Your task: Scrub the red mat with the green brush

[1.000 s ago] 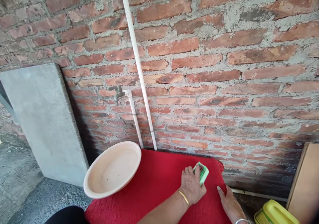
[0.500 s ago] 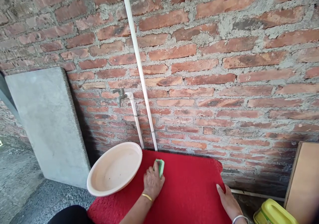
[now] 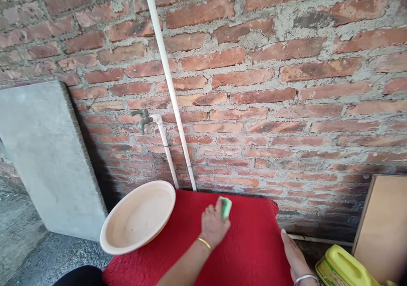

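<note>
A green scrub brush (image 3: pixel 226 208) is gripped in my left hand (image 3: pixel 214 226), a gold bangle on that wrist. Its bristle side appears turned to the red cloth (image 3: pixel 248 243), which is spread over a low, flat surface. At the cloth's right edge rests my right hand (image 3: pixel 294 254), with a silver bangle. Its thumb side shows along the edge, while most of its fingers are hidden, so its hold on the cloth cannot be made out. A pale pink basin (image 3: pixel 122 248) sits tilted on the cloth's left part, with a few dark specks inside.
Behind the cloth rises a brick wall (image 3: pixel 241 125) with a tap (image 3: pixel 143 120) and white pipes (image 3: pixel 173 95). A grey slab (image 3: pixel 44 150) leans at the left. A yellow jug (image 3: pixel 345 265) and a tan board (image 3: pixel 381 226) stand at the right.
My left hand has moved right across the cloth with the brush. The right hand stays by the cloth's right edge, fewer fingers showing. The view has shifted slightly.
</note>
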Tool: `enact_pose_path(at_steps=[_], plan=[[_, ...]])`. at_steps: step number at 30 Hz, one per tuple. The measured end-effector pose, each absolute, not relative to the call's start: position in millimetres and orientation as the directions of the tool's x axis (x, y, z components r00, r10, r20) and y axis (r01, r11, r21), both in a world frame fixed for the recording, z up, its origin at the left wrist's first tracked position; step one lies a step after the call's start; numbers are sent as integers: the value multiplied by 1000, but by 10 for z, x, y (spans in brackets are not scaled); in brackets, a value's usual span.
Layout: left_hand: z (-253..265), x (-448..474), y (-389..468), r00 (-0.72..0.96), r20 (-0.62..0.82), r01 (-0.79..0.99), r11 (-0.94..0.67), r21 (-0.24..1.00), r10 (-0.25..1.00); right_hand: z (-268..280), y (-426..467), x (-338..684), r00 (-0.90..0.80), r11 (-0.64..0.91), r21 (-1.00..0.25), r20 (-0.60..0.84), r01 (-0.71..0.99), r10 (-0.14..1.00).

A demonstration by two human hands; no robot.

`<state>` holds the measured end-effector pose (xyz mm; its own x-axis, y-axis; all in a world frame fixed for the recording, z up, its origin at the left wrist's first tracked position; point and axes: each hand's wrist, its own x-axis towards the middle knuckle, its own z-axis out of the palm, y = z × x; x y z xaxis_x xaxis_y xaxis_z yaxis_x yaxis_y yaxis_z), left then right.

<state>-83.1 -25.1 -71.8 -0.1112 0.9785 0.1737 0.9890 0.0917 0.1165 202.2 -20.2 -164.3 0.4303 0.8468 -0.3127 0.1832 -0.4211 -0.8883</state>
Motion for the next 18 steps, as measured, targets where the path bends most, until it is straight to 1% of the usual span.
enact_pose_path(at_steps=[2,4,6,7,10,12,16,18], plan=[[-675,-1298,-133,-246,208,969,238,61,947,-1529,-252,1967,423,-457,-878,-363,144,830],[-710,-1622,-42,-357,208,933,358,30,911,-1424,-296,1928,413,-443,-892,-371,92,832],[-787,-1727,15,-385,204,921,390,15,900,-1331,-329,1906,401,-419,-907,-374,27,836],[-826,-1692,35,-375,209,924,381,14,903,-1288,-342,1901,399,-419,-908,-384,-1,832],[-887,-1295,98,-296,242,954,299,22,924,-1184,-375,1897,411,-452,-889,-441,-77,798],[-865,-869,152,-221,229,975,219,35,948,-1152,-391,1907,395,-484,-864,-496,-136,774],[-749,82,210,-37,92,993,27,114,995,-1234,-392,1966,404,-492,-849,-525,-193,749],[-693,480,163,133,26,974,-135,184,991,-1330,-373,2009,424,-466,-873,-480,-144,768]])
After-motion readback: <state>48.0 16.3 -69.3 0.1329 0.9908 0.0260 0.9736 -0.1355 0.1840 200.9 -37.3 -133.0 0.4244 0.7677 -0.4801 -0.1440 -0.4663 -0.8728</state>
